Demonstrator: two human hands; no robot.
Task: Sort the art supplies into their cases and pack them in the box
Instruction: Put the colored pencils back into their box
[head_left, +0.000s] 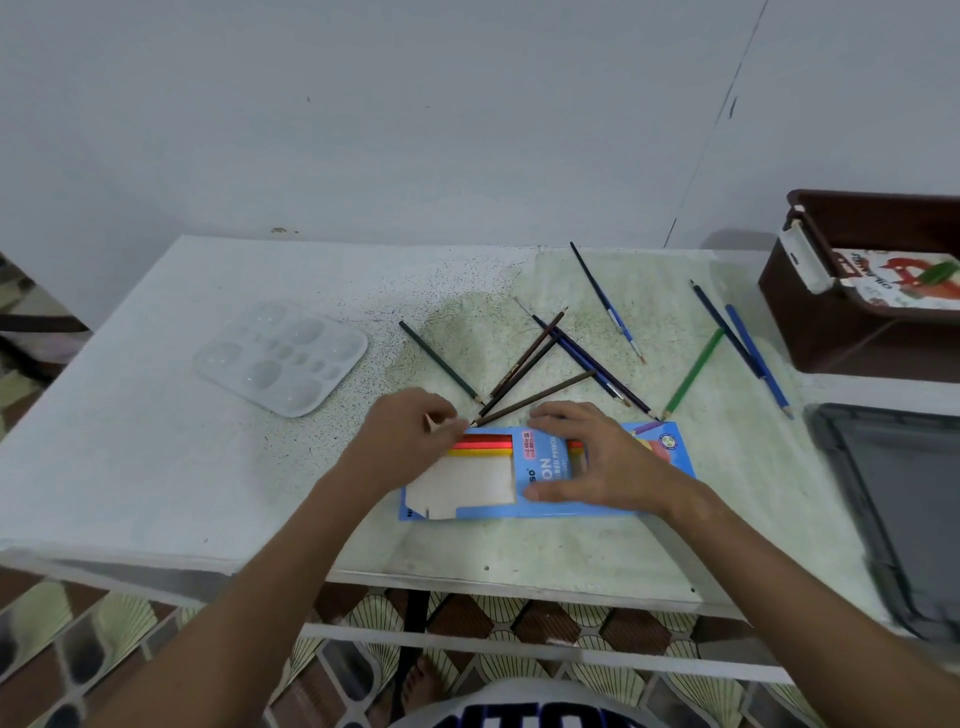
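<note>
Both forearms reach up from the bottom edge toward a blue coloured-pencil case (540, 499) lying flat on the table (156, 467) near its front edge. On that case the right hand (597, 457) rests with fingers spread and bent over the printed middle and right part, thumb along the near edge, pressing it down rather than closing round it. At the case's upper left corner the left hand (410, 436) has thumb and forefinger drawn together on something thin; it seems to be the tip of a pencil at the case mouth, though I cannot tell exactly which one. Through the case's cut-out window show red, orange and yellow pencils (480, 447) packed against the far side, with bare pale card below them.

Just beyond the hands lie loose pencils: a dark green pencil (441, 364) angled to the left, and a crossed heap of brown and dark pencils (535, 364) mixed with blue-handled brushes (587, 358). Another thin brush (605, 301) lies apart further back. To the right a green pencil (693, 374) lies tilted, with two blue pencils (743, 343) side by side beyond it.

Well to the left sits a clear plastic paint palette (283, 358). At the far right corner stands a brown box (810, 312) with a printed packet (904, 280) inside, and a dark grey lid (898, 509) lies nearer on the right
</note>
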